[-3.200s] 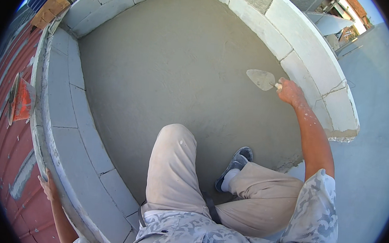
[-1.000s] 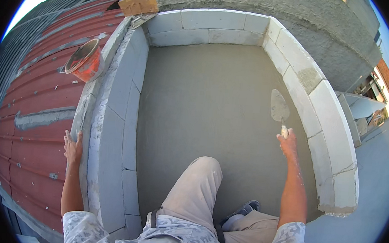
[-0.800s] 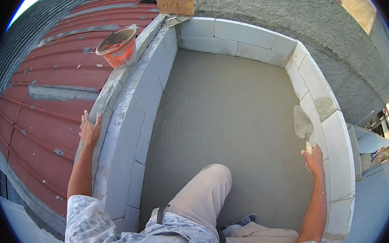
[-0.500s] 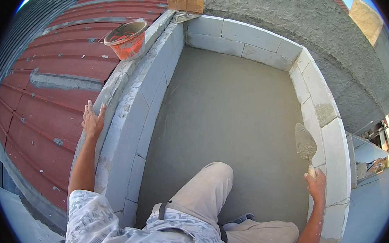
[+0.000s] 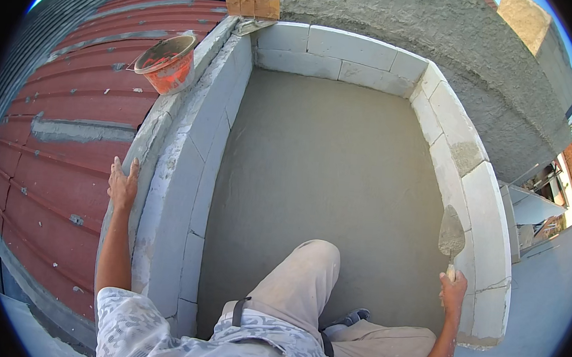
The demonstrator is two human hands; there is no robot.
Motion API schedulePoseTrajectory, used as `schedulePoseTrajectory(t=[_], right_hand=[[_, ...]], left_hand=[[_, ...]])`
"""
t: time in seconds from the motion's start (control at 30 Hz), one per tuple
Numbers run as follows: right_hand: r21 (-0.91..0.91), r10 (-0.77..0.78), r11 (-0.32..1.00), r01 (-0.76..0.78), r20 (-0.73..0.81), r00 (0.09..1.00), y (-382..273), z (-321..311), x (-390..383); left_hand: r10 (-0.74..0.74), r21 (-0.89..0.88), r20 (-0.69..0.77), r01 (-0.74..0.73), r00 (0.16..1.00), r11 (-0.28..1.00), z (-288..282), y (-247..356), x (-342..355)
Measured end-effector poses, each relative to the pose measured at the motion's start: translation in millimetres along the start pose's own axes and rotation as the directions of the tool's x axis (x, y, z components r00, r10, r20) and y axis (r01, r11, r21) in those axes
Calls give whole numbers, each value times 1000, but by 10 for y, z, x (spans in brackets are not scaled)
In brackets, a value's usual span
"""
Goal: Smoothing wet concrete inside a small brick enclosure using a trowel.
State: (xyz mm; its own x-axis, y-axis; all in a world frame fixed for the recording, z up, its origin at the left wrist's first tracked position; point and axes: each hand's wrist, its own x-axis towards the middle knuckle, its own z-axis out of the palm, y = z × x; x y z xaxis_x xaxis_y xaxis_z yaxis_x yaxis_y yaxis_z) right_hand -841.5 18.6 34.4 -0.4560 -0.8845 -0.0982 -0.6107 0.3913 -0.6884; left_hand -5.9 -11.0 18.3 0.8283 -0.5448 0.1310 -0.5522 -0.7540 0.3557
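Right hand: I have the right hand wrapped round the pale handle of the grey leaf-shaped metal trowel; nothing else is in that grasp.
Trowel: it is over at the right side, tip toward the far end; in my view the blade overlaps the foot of the right-hand wall of pale grey-white blocks; whether the metal touches block or floor — I cannot tell.
Blade angle: I judge that a nearly flat blade, leading edge just lifted, would suit this corner best; a dug-in tip could score the smooth grey cement floor, and a hard sideways push could chip a block.
Wrist: I would favour a loose wrist and short, even strokes along the wall; the arm is far out to the side, so heavy pressure there may be hard to control.
Left hand: I hold nothing with the left hand; its fingers are spread over the rough grey cement ledge, beside the red corrugated metal roof; as a brace, I would trust the palm more than the fingertips.
Bucket: the orange bucket with a dark rim stands at the ledge beyond the left hand — well apart from the trowel.
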Motion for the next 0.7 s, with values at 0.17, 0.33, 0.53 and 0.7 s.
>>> schedulePoseTrajectory(t=[0.17,0.33,0.53,0.7], right_hand=[[78,-16,997,18,-33,999,250,-95,2],[116,62,992,-55,-56,997,218,-129,-86],[9,44,999,-43,-42,998,300,-166,-91],[22,88,996,-86,-64,994,342,-257,-167]], left_hand=[[101,-304,-172,-151,980,941,259,241,343],[96,-929,299,267,949,256,210,1119,864],[165,-843,427,458,889,-282,99,1782,1397],[265,-780,415,490,871,-390,128,2018,1620]])
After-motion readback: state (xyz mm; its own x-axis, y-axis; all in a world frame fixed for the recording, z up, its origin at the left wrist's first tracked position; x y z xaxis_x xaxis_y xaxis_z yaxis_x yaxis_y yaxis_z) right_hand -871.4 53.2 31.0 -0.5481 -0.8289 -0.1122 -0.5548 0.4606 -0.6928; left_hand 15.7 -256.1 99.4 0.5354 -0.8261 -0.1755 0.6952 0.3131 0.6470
